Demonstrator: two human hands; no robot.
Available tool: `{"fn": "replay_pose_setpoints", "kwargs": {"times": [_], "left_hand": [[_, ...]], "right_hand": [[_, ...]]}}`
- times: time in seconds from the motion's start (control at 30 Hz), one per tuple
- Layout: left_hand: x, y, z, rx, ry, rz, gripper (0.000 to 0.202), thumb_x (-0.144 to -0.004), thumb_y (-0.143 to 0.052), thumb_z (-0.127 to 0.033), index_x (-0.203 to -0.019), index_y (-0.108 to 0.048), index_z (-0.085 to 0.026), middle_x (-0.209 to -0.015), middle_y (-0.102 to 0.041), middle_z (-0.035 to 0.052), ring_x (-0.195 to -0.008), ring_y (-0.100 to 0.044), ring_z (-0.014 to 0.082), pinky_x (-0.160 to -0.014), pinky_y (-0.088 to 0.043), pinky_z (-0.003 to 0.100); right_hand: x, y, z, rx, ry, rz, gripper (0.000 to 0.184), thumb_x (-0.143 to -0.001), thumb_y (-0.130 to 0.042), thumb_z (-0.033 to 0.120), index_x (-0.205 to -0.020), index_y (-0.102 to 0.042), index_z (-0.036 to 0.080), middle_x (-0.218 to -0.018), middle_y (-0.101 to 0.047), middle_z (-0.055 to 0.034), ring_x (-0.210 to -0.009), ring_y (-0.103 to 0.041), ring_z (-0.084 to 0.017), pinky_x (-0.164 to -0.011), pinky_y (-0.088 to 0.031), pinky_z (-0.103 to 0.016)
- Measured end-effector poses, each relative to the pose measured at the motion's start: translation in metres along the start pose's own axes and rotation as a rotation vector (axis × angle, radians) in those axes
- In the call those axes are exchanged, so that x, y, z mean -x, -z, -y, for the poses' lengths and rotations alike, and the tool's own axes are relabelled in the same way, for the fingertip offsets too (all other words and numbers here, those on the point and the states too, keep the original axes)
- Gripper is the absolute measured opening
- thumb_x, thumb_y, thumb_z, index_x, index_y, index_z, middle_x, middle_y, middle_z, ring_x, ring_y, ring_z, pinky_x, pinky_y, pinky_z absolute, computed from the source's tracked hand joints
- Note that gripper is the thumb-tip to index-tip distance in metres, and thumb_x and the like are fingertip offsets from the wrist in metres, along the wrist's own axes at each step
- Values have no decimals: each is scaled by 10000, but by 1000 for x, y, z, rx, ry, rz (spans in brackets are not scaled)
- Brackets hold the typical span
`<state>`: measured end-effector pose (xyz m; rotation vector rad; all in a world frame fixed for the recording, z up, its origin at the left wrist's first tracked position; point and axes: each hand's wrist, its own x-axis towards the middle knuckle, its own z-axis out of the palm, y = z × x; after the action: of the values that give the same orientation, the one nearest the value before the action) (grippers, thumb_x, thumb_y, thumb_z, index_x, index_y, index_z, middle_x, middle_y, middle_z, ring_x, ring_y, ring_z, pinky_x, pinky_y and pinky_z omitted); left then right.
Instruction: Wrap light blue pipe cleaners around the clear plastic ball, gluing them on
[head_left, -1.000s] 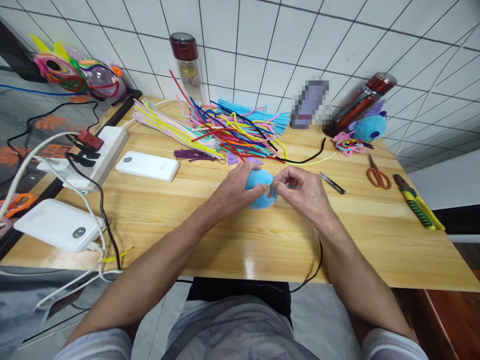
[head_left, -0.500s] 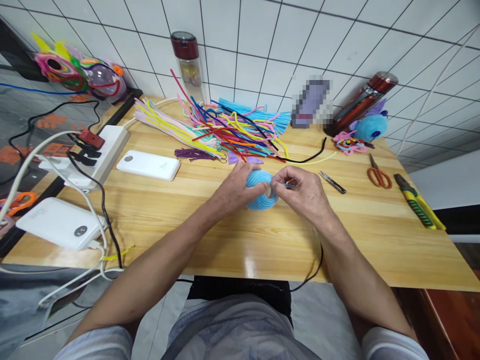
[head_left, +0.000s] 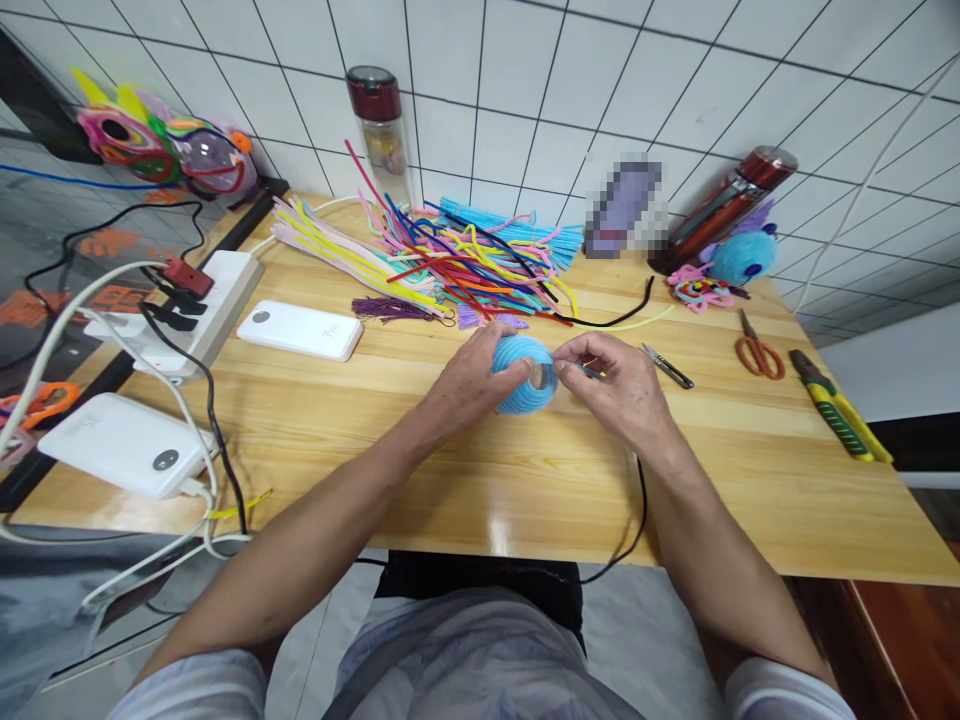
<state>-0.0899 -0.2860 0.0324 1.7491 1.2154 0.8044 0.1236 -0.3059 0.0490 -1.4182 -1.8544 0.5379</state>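
My left hand (head_left: 480, 368) is wrapped round the left side of a blue ball (head_left: 521, 402) coiled from pipe cleaners, its thumb lying across the front. A round opening shows on the ball's right side. At that edge, my right hand (head_left: 611, 378) pinches a blue pipe cleaner (head_left: 596, 372) between thumb and forefinger. One end of this strand meets the ball; the other sticks out under the fingers. Behind the ball lies a heap of many-coloured pipe cleaners (head_left: 480, 255). A purple fringed piece (head_left: 491, 318) lies just beyond my left fingers.
Right of my hands lie thread snips (head_left: 667, 367), orange-handled scissors (head_left: 760, 356) and pliers (head_left: 840, 408). A blue fuzzy figure (head_left: 742, 258) and a red flask (head_left: 727, 205) stand behind. White power banks (head_left: 300, 330) and a cabled power strip (head_left: 214, 310) sit left. A glass bottle (head_left: 381, 140) stands at the wall.
My right hand has drawn slightly right, away from the ball's opening, with the pipe cleaner still pinched. My left hand keeps its hold on the ball.
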Motion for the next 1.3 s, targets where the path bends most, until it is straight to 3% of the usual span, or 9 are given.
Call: {"fn": "replay_pose_setpoints", "kwargs": {"times": [0.23,0.47,1.1,1.3], "left_hand": [[-2,-2,7,-23,-65,14,518,-943,-551,-395,-1415,-613,-189,-1429,-649,140,-1371,-577,313,-1243,-430,514],[-2,-4,10,-37,-66,2,535,-950,-554,-395,-1441,-606,-186,-1395,-643,138,-1344,-574,308,-1228,-438,505],[-1,-9,8,-38,-51,-81,406,-927,-626,-403,-1283,-625,-207,-1285,-674,113,-1251,-620,303,-1139,-507,493],[-1,-3,4,14,1,-26,415,-905,-669,-427,-1250,-595,-209,-1309,-693,109,-1217,-653,305,-1110,-529,501]], "right_hand": [[0,-1,-1,8,6,-5,114,-848,-652,262,-821,-756,223,-765,-751,-9,-689,-655,-168,-682,-493,-317],[1,-2,1,-4,8,4,112,-831,-643,255,-808,-747,221,-737,-737,-3,-643,-635,-153,-645,-480,-301],[2,-4,4,-5,0,3,103,-822,-652,221,-803,-753,219,-700,-733,4,-624,-643,-147,-616,-474,-281],[3,-4,2,4,-14,13,101,-828,-655,235,-813,-754,218,-706,-737,3,-627,-639,-147,-623,-476,-287]]}}
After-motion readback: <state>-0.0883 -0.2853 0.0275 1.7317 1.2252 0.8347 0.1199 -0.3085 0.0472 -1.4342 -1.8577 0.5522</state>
